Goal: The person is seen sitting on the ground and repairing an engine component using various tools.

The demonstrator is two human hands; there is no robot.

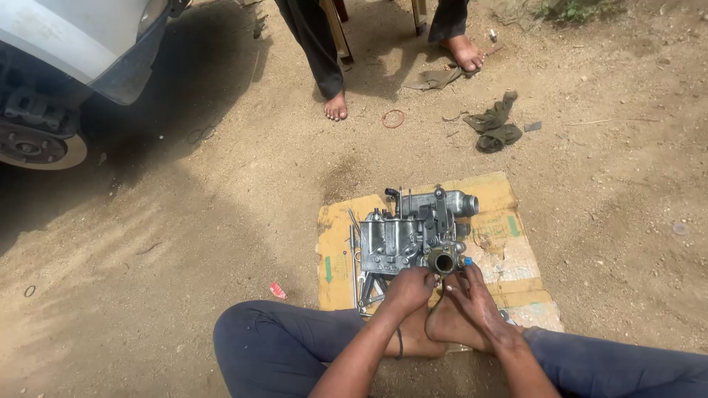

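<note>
While both forearms reach fwd, left grip [410, 286] & right grip [470, 292] pinch carburettor [413, 234] on cardboard [509, 221].

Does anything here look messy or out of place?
Yes: the grey metal engine part sits on a torn, stained cardboard sheet on bare dirt, and a crumpled dark green rag and a red rubber ring lie loose in the sand.

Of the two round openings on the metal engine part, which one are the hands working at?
The brass-coloured round opening at the near edge of the grey metal engine part, between left hand and right hand. The silver pipe opening sits far, untouched.
</note>
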